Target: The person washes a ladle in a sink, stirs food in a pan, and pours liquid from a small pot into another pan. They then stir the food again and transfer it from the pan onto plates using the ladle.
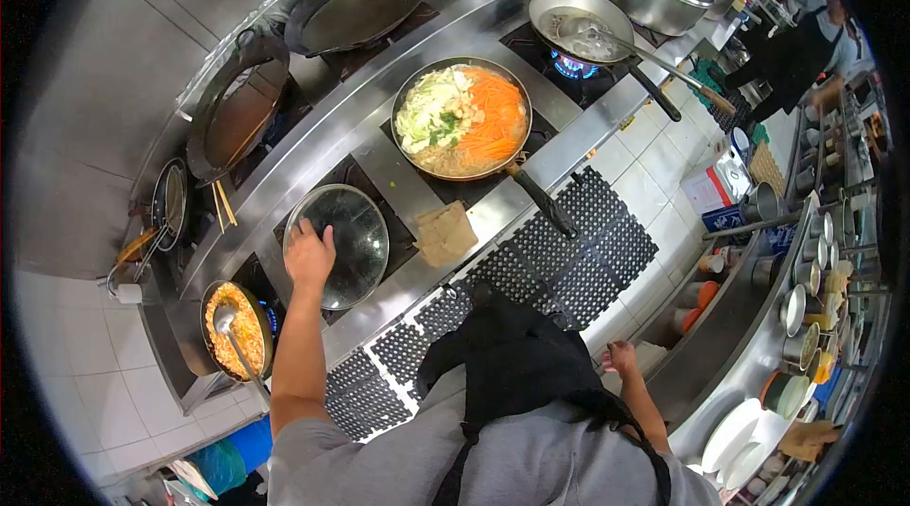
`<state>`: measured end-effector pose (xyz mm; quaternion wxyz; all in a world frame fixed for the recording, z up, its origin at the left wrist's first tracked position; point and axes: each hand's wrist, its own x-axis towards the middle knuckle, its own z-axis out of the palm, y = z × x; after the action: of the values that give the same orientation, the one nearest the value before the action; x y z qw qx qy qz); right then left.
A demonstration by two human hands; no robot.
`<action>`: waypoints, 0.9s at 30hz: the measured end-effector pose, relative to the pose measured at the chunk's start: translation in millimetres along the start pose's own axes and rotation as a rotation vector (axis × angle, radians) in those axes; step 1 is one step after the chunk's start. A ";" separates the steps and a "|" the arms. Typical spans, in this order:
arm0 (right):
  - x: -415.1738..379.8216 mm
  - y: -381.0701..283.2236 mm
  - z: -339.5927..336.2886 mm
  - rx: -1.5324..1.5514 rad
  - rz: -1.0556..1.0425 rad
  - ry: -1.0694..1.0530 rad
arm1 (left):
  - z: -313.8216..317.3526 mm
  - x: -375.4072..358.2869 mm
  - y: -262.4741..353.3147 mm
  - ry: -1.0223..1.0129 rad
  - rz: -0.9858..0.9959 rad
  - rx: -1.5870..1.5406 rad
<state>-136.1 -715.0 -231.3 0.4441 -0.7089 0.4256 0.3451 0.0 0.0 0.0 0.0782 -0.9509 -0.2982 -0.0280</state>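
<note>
My left hand (311, 252) reaches over a round glass lid (355, 264) with a metal rim, which lies on the stove's front burner. The fingers and thumb are apart on or just above the left part of the glass; contact is hard to tell. My right hand (621, 357) is low at my right side, fingers loosely bent, with nothing visible in them. Right of the lid, a frying pan (462, 174) holds shredded cabbage, carrot strips and some chopped greens. A folded brown cloth or paper (445, 233) lies between the lid and the pan handle.
At far left, a pan (236, 331) of orange food holds a ladle. Another pan (581, 25) with a ladle sits over a lit burner. Dark woks (237, 108) line the back. Chopsticks (224, 203) lie left. Counter with bowls (794, 311) at right; co-workers (796, 51) stand far right.
</note>
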 end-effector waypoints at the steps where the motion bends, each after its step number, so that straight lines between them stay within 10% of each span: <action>1: -7.2 -4.3 1.8 -0.007 -0.003 -0.002 | -12.1 -6.6 12.2 0.125 0.119 -0.153; 2: -14.2 -8.9 5.0 -0.013 -0.007 -0.002 | -24.8 -14.3 28.6 0.250 0.238 -0.308; 5: -15.7 -14.5 6.1 -0.010 -0.014 -0.016 | -32.4 -57.8 129.7 -0.270 0.197 -1.055; 10: -0.9 -18.6 16.8 -0.201 -0.211 0.074 | -24.2 -111.6 317.1 -1.441 -0.264 -2.008; 13: 13.3 -18.1 -1.8 -0.447 -0.464 0.221 | -62.1 -93.3 380.4 -1.357 -0.809 -2.345; 21: 106.0 -12.4 -95.3 -0.025 -0.082 -0.118 | -20.0 -97.2 349.5 -1.192 -0.636 -2.062; 23: 164.5 15.4 -138.2 -0.367 -0.255 -0.450 | -12.1 -97.7 359.2 -1.102 -0.633 -2.049; 27: 199.6 -48.4 -188.6 -0.837 -0.367 -0.434 | -69.4 -134.2 350.8 -0.948 -0.651 -2.099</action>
<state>8.7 -936.7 -318.8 0.2534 -0.8012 0.0167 0.5418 89.9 -371.1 8.7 -0.8646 -0.3464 -0.3558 0.0771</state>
